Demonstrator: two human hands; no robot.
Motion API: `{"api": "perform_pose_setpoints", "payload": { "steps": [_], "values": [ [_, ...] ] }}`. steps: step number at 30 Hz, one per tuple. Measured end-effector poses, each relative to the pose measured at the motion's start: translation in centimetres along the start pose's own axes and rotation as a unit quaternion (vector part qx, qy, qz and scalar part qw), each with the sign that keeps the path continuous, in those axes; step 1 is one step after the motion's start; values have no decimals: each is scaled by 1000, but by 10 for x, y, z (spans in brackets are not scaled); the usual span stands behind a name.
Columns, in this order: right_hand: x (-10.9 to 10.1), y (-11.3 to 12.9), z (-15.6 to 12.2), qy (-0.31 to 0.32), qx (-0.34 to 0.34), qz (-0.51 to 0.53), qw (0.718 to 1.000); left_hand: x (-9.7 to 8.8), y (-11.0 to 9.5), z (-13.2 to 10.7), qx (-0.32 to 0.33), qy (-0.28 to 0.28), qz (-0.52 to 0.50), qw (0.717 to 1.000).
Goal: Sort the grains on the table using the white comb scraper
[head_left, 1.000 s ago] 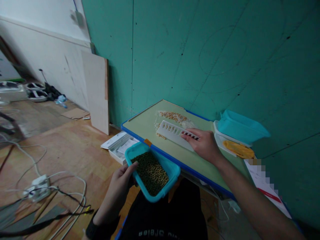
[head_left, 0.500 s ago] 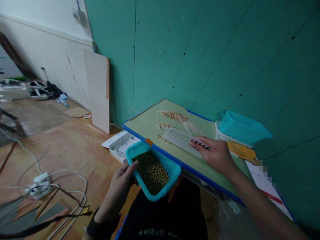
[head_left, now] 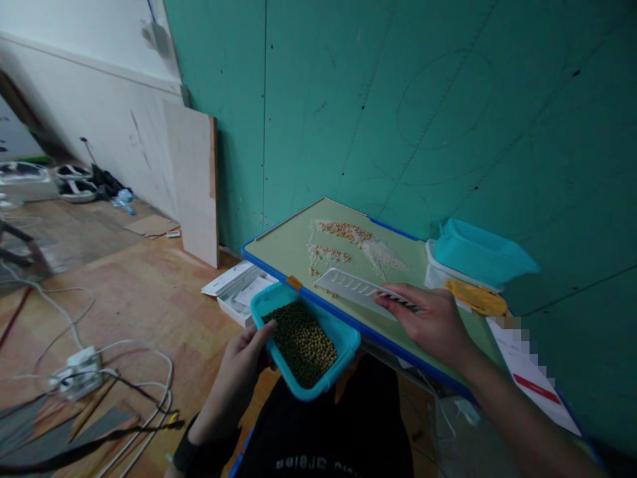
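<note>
My left hand (head_left: 237, 372) grips the near-left rim of a turquoise tub (head_left: 343, 342) filled with green beans (head_left: 302, 344), held just below the table's front edge. My right hand (head_left: 434, 323) is closed on one end of a white slotted scraper (head_left: 354, 288), which lies low over the green tabletop (head_left: 288, 245) near its blue front edge. Behind the scraper lie small heaps of yellow beans (head_left: 344, 231) and a streak of white grains (head_left: 381, 253).
A turquoise lid or tub (head_left: 480, 253) sits on a white container at the table's right, with a yellow item (head_left: 475, 297) beside it. Papers (head_left: 527, 372) lie at the right. On the wooden floor are cables, a power strip (head_left: 79, 370) and white boxes (head_left: 236, 287).
My right hand has drawn the scraper back toward the table's front edge, uncovering more yellow beans and white grains behind it. The left hand and tub have stayed put.
</note>
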State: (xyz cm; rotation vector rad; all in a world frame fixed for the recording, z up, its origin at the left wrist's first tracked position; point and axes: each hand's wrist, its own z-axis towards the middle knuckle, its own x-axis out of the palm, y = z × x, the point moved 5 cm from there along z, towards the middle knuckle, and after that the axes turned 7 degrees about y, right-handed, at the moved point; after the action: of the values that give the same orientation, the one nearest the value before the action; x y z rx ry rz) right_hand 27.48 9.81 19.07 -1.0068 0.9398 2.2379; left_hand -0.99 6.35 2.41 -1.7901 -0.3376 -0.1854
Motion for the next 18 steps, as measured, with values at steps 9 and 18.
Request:
{"api": "perform_pose_setpoints", "payload": {
  "steps": [9,18],
  "values": [
    [7,26,-6,6,-46,-18,999,2,2,0,-8,6,-22,1000],
    [10,9,4,-53,4,-51,997,0,5,1,-17,5,-23,1000]
  ]
}}
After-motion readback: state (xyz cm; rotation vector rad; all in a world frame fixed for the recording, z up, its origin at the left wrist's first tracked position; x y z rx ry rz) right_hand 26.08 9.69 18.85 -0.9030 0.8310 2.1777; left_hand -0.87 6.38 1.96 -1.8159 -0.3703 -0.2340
